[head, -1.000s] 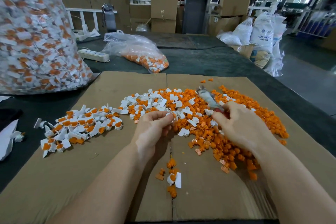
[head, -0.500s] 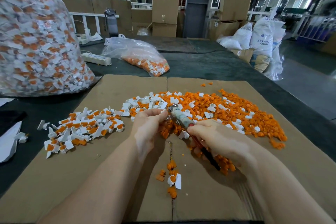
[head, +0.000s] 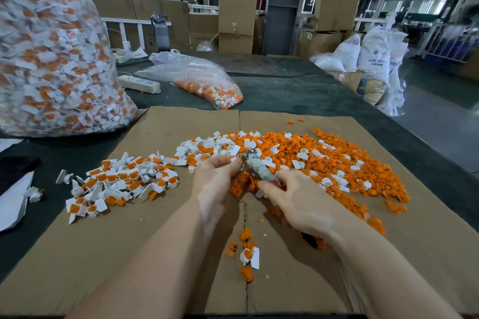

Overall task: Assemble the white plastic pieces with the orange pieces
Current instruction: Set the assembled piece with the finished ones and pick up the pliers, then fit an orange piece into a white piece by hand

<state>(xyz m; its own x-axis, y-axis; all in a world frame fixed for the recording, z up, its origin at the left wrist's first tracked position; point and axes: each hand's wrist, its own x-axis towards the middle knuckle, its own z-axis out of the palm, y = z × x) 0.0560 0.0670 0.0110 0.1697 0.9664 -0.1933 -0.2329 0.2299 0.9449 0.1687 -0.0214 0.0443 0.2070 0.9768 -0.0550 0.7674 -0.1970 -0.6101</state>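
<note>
- White plastic pieces [head: 302, 155] lie mixed into the orange pieces [head: 337, 163] in a wide heap on the far half of the cardboard sheet [head: 129, 254].
- The left hand [head: 215, 181] is curled at the near edge of that heap, its fingertips pinched together on something small — too hidden to tell what.
- The right hand [head: 303, 204] grips a tool [head: 259, 169], fingers wrapped round its handle; the metal tip points up and left, touching the left fingertips.
- A pile of joined white-and-orange parts [head: 121, 184] lies to the left on the cardboard, apart from the loose heap.
- A few stray pieces [head: 247, 256] sit along the cardboard's middle seam, between the forearms.
- Beyond — on the dark table [head: 285, 93] — a big clear bag of finished parts [head: 51, 59] stands at the left, a smaller bag [head: 204, 83] lies in the middle, and a white power strip [head: 140, 84] lies between them.
</note>
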